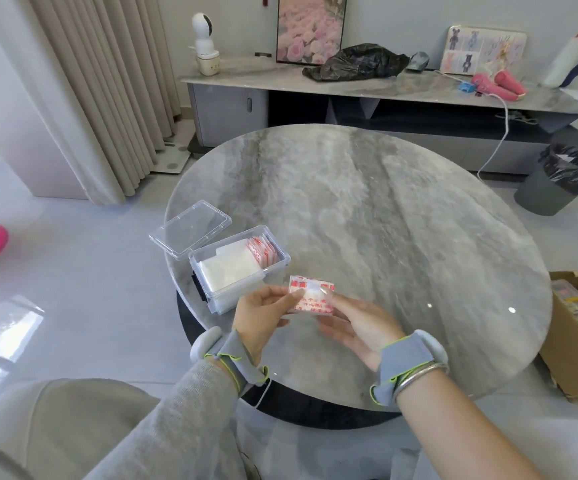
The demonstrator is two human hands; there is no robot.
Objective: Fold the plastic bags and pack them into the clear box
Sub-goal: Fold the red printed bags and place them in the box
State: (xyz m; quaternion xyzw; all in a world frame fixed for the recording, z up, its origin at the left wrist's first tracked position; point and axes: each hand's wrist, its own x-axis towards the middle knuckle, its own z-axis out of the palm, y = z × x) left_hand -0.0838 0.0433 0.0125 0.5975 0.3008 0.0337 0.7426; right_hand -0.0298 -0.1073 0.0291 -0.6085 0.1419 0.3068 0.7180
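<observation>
Round grey marble table [384, 220], living room. Clear box [282, 263] sits at its left edge, its lid [190, 228] lying open just beside it and folded white and red-printed bags [246, 261] packed inside. Left hand [263, 317] and right hand [360, 327] hold a folded red-printed bag [312, 301] above the tabletop, just right of the box. Each hand pinches it, thumb on top, fingers beneath.

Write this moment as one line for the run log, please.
left hand: pinches folded red-printed plastic bag, not yet packed | right hand: pinches same bag | clear box: open, folded bags inside | lid: off, beside box
</observation>
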